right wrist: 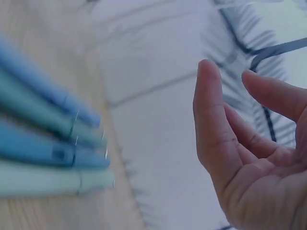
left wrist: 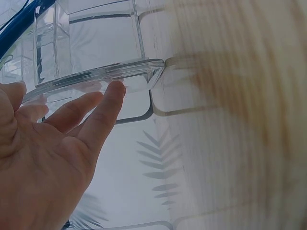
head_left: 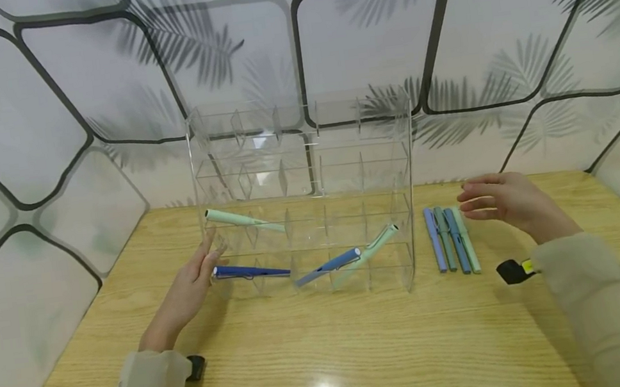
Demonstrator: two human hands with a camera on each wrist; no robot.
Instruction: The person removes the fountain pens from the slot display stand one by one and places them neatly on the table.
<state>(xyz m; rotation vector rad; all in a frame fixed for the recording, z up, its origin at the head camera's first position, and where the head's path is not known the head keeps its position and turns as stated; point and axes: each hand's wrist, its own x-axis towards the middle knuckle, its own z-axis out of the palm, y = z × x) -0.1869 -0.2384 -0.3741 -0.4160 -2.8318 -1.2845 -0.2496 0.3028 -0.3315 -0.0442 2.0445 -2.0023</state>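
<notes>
My left hand [head_left: 187,290] is at the left side of a clear acrylic rack [head_left: 303,183]. In the left wrist view its extended fingers [left wrist: 103,117] touch the rack's side panel [left wrist: 96,76]. Inside the rack, a mint pen [head_left: 243,220] lies above a dark blue pen [head_left: 252,271] on the left. A blue pen [head_left: 327,266] and another mint pen [head_left: 372,250] slant in the lower compartments toward the right. Holding nothing, my right hand [head_left: 511,201] hovers with bent fingers beside a row of pens on the table: lavender [head_left: 435,239], green [head_left: 445,238], blue [head_left: 458,241] and mint [head_left: 466,240].
The rack stands on a wood-grain table [head_left: 284,358], its dividers forming rows of small compartments. Behind it rises a backdrop [head_left: 368,51] printed with dark outlines and leaves. A black wrist strap piece [head_left: 514,271] shows at the right sleeve [head_left: 584,276].
</notes>
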